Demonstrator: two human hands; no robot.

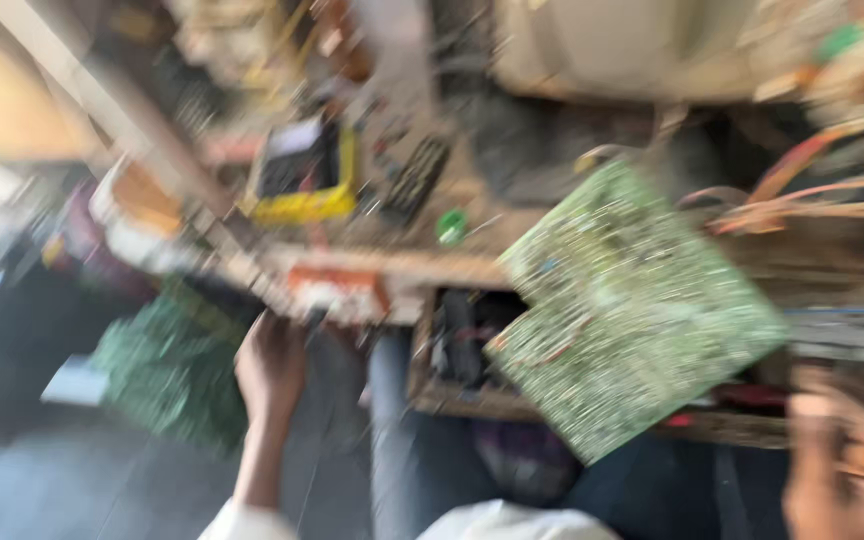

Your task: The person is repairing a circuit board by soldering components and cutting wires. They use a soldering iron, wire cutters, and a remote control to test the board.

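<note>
The whole view is smeared by motion. A large green circuit board lies tilted over the front edge of a cluttered wooden workbench and an open drawer. My left hand is raised near the bench's front edge, beside a second green circuit board lower on the left; its fingers are too blurred to read. My right hand sits at the bottom right corner, close to the large board's lower right edge. Whether it touches the board I cannot tell.
On the bench stand a yellow-cased meter, a black keypad-like device and a small green round part. Orange wires trail in from the right. A white bowl-shaped thing sits at the left. My legs are below.
</note>
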